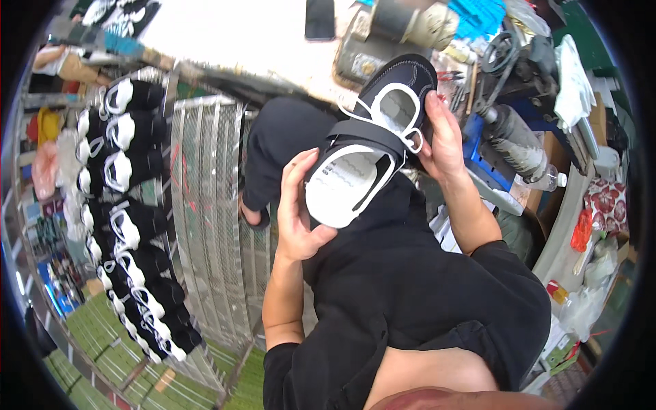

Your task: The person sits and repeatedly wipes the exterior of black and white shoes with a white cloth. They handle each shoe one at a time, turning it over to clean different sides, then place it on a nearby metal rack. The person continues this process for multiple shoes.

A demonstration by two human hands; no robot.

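Across my lap I hold a black shoe [365, 133] with white trim, a white insole and a black strap over its middle. Its rounded toe points up and to the right, and its open heel end faces me. A white lace loops around the opening near the toe. My left hand [295, 215] grips the heel end, thumb on the near side and fingers along the left edge. At the toe end, my right hand [443, 140] holds the right side, its fingertips partly hidden behind the shoe.
To the left, a metal mesh rack [208, 205] stands beside several black shoes [123, 225] with white trim in rows. Ahead is a white worktable [246, 34] with a phone [320, 19] and a worn machine [376, 51]. Tools and a plastic bottle [549, 179] lie at right.
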